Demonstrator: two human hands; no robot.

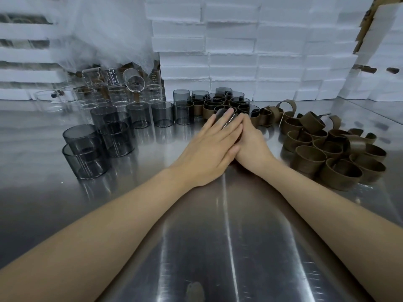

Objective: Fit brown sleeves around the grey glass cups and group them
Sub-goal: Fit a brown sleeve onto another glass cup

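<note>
Several bare grey glass cups are standing well left of the fingers on the steel worktop. The left hand is lying with straight, closed-together fingers across one grey cup — sleeved cups are sitting grouped just beyond the fingertips. The right hand is pressing against the left; its fingers are mostly hidden, so their hold cannot be told. Loose brown sleeves are lying heaped to the right of the fingers.

Roughly ten bare cups, ten sleeved cups, twenty loose sleeves
</note>
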